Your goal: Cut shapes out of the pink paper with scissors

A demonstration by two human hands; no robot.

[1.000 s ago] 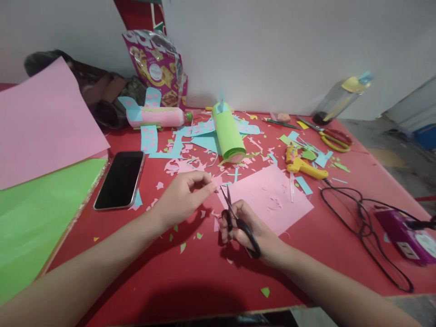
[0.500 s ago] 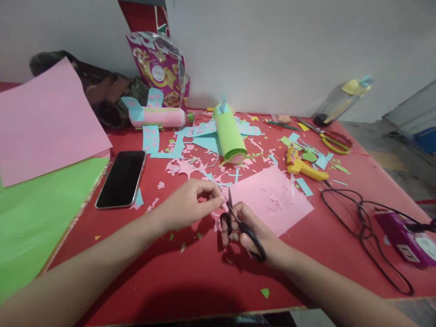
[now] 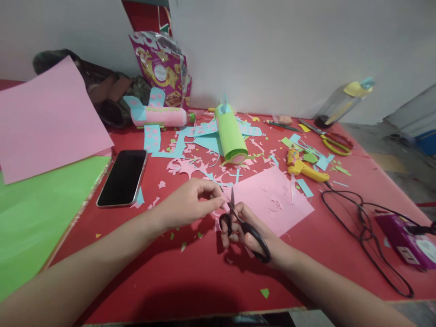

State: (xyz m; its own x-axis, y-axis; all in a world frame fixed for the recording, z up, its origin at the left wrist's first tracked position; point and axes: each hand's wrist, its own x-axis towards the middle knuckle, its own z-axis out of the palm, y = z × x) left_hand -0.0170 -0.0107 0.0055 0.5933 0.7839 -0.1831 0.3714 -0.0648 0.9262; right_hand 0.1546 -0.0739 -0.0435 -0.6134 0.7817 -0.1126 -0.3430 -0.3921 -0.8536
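Black-handled scissors (image 3: 256,240) sit in my right hand (image 3: 259,234), fingers through the loops and the blades parted, pointing away from me. My left hand (image 3: 195,202) pinches a small piece of pink paper (image 3: 225,206) right beside the blades; most of it is hidden by the fingertips. Beneath and beyond the right hand lies a pink sheet (image 3: 272,200) with small cut scraps on it. Farther back rests a green paper tube (image 3: 231,136) with blue wings, and to its left a pink-wrapped bottle (image 3: 163,116) with blue paper fins.
A phone (image 3: 123,178) and large pink (image 3: 51,122) and green sheets (image 3: 44,218) lie at left. On the right are a yellow glue gun (image 3: 306,170), its cable, a purple power strip (image 3: 405,240), pliers (image 3: 335,143) and a clear bottle (image 3: 340,104). Paper scraps litter the red table (image 3: 190,286).
The scissors' handles have spread wider and the blades are further apart. My left hand keeps its pinch in nearly the same place. The view has shifted very slightly.
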